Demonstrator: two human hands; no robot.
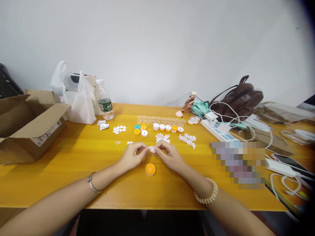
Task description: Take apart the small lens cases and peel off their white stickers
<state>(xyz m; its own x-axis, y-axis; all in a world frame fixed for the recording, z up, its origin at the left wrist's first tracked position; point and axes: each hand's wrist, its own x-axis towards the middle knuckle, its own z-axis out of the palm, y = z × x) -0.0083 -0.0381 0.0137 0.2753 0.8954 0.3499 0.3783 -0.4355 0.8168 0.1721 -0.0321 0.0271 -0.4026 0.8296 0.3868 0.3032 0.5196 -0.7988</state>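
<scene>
Between the fingertips of my left hand (135,155) and my right hand (169,155) is a small white plastic piece (152,149). Both hands pinch it, just above the table. Below them on the wood lies a round orange piece (150,169) with a pale centre. Behind my hands are two heaps of white openwork pieces, one heap (162,138) in the middle and another heap (187,140) to the right. Round caps in white, orange and teal, such as a teal cap (137,127), stand in rows behind. Clear round cups (161,120) line up farther back.
Small white discs (119,129) and foil packets (104,126) lie left. A water bottle (106,104), a white plastic bag (78,101) and an open cardboard box (36,127) stand beyond. At right are a brown bottle (189,104), a power strip (218,130), cables and a brown bag (237,100).
</scene>
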